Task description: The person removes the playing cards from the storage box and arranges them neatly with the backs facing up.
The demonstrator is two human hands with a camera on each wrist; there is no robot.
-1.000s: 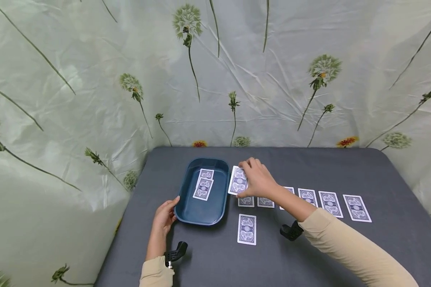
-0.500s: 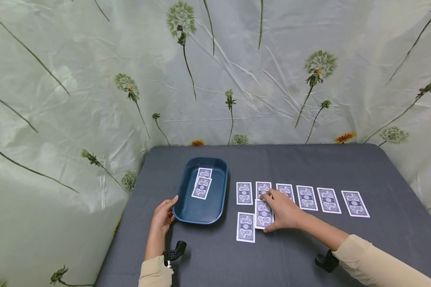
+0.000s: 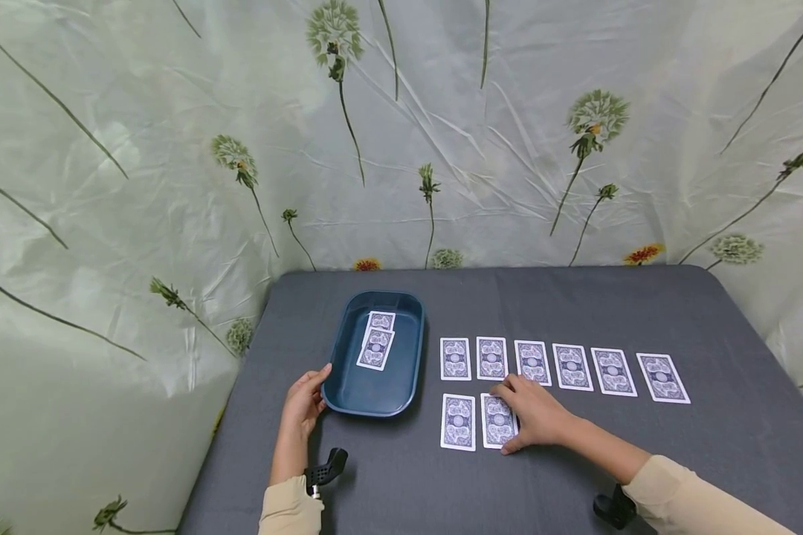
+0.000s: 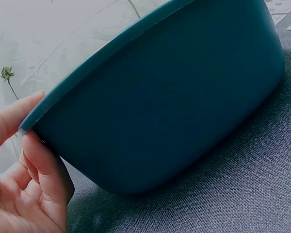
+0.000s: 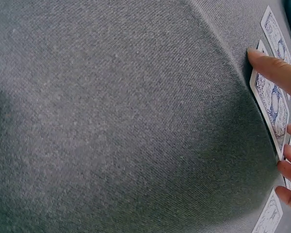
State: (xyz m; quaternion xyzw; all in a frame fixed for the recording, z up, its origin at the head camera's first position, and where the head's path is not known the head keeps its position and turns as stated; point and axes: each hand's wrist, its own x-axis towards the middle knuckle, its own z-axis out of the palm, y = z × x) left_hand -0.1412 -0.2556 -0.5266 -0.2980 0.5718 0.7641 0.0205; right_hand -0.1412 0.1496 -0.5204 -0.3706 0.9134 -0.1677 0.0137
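Observation:
My left hand (image 3: 304,401) pinches the rim of a dark blue plastic tray (image 3: 368,403) at its near left corner, thumb on top and fingers beneath in the left wrist view. Two overlapping face-down playing cards (image 3: 376,349) lie inside the tray. Right of the tray, my right hand (image 3: 538,416) grips a face-down playing card (image 3: 497,422) by its short ends, thumb at the near end and fingertips at the far end. In the right wrist view that held card (image 5: 271,102) sits close over the cloth. Another face-down card (image 3: 458,422) lies just left of it.
Behind the held card runs a row of several face-down cards, from the leftmost card (image 3: 455,359) to the rightmost card (image 3: 663,377). A grey cloth covers the table (image 3: 575,305). A curtain (image 3: 508,148) printed with dandelions hangs behind and to the left.
My right hand has carried its card from beside the tray's right rim toward me and rightward, down beside the near card. The left hand and tray have stayed put.

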